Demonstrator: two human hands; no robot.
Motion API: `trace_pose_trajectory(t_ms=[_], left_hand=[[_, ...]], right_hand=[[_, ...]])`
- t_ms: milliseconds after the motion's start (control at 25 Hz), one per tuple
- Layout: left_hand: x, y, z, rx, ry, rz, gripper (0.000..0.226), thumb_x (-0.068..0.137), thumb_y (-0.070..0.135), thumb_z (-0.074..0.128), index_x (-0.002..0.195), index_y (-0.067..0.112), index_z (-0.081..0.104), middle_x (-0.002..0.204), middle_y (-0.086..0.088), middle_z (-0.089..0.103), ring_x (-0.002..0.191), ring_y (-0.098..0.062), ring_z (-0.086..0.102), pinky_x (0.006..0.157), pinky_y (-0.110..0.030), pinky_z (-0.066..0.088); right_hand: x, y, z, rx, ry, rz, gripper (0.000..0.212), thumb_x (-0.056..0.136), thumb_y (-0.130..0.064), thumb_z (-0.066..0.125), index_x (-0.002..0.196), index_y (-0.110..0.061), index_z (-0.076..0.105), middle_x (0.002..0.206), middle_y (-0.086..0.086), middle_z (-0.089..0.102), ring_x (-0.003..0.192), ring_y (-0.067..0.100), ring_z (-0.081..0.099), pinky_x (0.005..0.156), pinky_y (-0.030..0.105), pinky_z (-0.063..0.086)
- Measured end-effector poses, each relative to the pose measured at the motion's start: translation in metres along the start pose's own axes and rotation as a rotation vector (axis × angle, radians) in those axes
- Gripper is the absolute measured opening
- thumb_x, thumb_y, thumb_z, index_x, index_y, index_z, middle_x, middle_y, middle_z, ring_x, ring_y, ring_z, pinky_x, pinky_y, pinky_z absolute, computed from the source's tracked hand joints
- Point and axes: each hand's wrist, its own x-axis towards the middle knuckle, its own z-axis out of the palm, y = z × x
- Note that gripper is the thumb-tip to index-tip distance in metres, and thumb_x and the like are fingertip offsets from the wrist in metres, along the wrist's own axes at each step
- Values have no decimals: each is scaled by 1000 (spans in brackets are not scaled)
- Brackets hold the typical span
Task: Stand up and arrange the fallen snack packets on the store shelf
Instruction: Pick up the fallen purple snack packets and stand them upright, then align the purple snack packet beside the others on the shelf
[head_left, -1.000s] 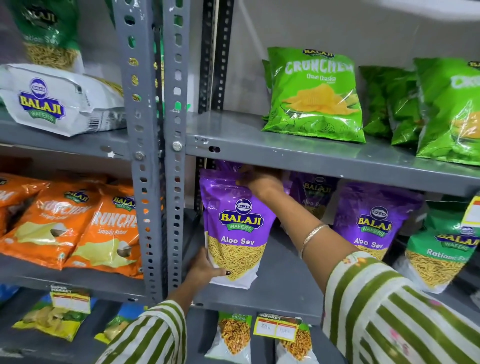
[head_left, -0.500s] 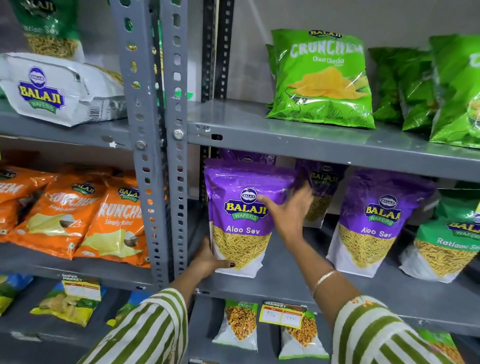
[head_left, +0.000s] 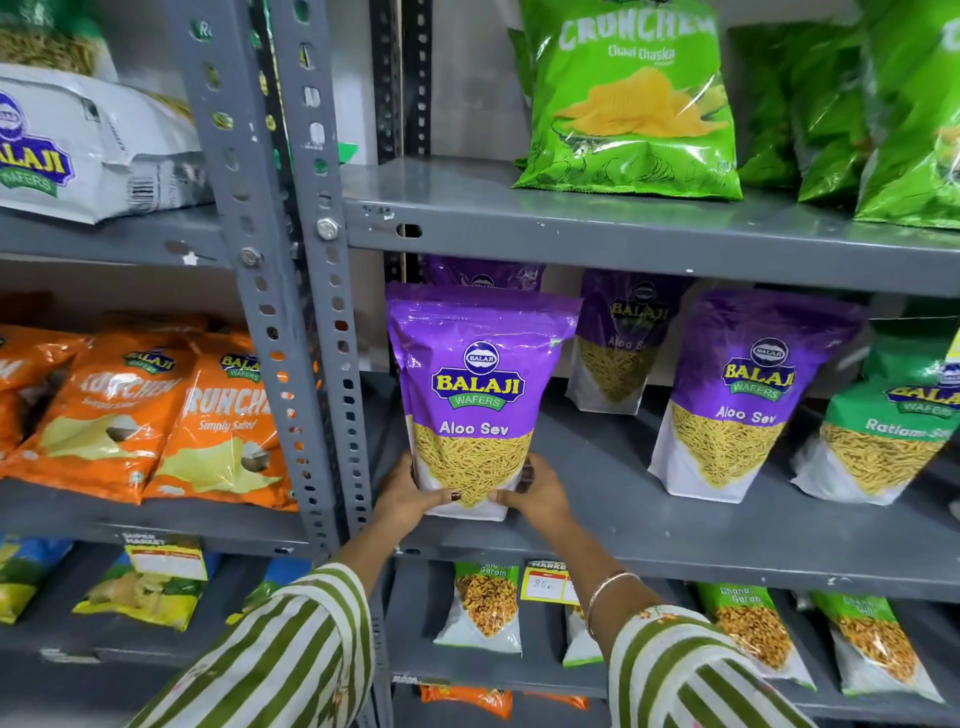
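A purple Aloo Sev packet (head_left: 475, 384) stands upright at the left end of the grey middle shelf (head_left: 649, 525). My left hand (head_left: 408, 496) grips its lower left corner and my right hand (head_left: 535, 493) grips its lower right corner, thumbs on the front. Another purple packet (head_left: 483, 278) shows just behind its top. Two more Aloo Sev packets stand to the right, one further back (head_left: 621, 343) and one in front (head_left: 743, 395). A white Balaji packet (head_left: 88, 150) lies on its side on the upper left shelf.
A perforated grey upright post (head_left: 311, 312) rises just left of the held packet. Orange Crunchex bags (head_left: 156, 415) lean on the left shelf. Green Crunchex bags (head_left: 634, 104) fill the top shelf. A green Ratlami Sev packet (head_left: 888, 436) stands far right. Smaller packets sit on lower shelves.
My right hand has come down from the packet's top, past its right side, to grip the lower right corner. The packet now stands straight, with both hands at its base.
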Motion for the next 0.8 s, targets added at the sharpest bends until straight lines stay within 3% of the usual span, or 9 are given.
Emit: trace_pose_trajectory(t_ms=[160,240,320,400,480,560,640,720,800], left_hand=[[-13,3,5,71,59,39,96,66,19,81,142,11,23,144,-14,44,129,-33,45,106,-44,40],[-33,3,15,207,293,267,102,65,30,79,145,10,19,149,-16,34,136,-33,34,108,-46,34],[-53,0,37,436,437,554,90,67,47,66,139,8,28,145,-16,34,134,-30,30,107,-46,30],[-65,5,69,551,377,730,83,69,54,54,136,11,29,142,-13,33,131,-27,29,104,-43,24],[-65,22,108,590,237,785,80,72,54,50,137,15,25,146,-10,32,133,-26,28,108,-42,27],[-57,49,148,568,126,748,81,76,51,55,141,13,23,151,-11,31,140,-26,27,113,-39,30],[-45,81,191,437,-14,590,91,76,41,67,145,7,18,154,-12,24,143,-25,23,117,-32,22],[-33,109,233,308,-126,378,97,73,29,75,145,4,16,154,-12,23,143,-23,24,115,-28,20],[-16,121,263,219,-164,251,96,67,21,80,142,0,25,149,-12,34,137,-24,35,106,-26,29]], right_hand=[[-5,1,-5,-34,-1,-10,75,66,-13,81,130,-4,41,134,16,53,125,32,50,100,37,42],[-8,5,-20,-98,102,-10,86,65,-18,82,136,-6,34,141,15,45,131,32,41,106,38,37],[-13,12,-45,-190,288,5,90,63,-25,83,135,-4,33,140,18,43,132,34,36,108,39,31],[-21,20,-77,-193,493,34,89,65,-29,81,134,1,33,136,23,43,130,38,34,109,41,28],[-26,28,-119,-155,655,60,90,68,-29,79,134,6,30,136,27,40,129,42,32,109,45,26],[-22,40,-165,-128,734,81,91,67,-26,79,134,8,29,135,30,39,129,43,31,107,44,25],[-8,58,-213,-101,715,88,90,64,-22,82,132,10,32,133,32,41,127,43,34,106,44,26],[10,74,-255,-62,600,74,81,63,-14,83,127,9,39,130,31,47,125,41,41,106,47,31],[29,92,-281,85,443,41,66,64,1,80,121,4,46,125,24,52,123,39,48,107,51,36]])
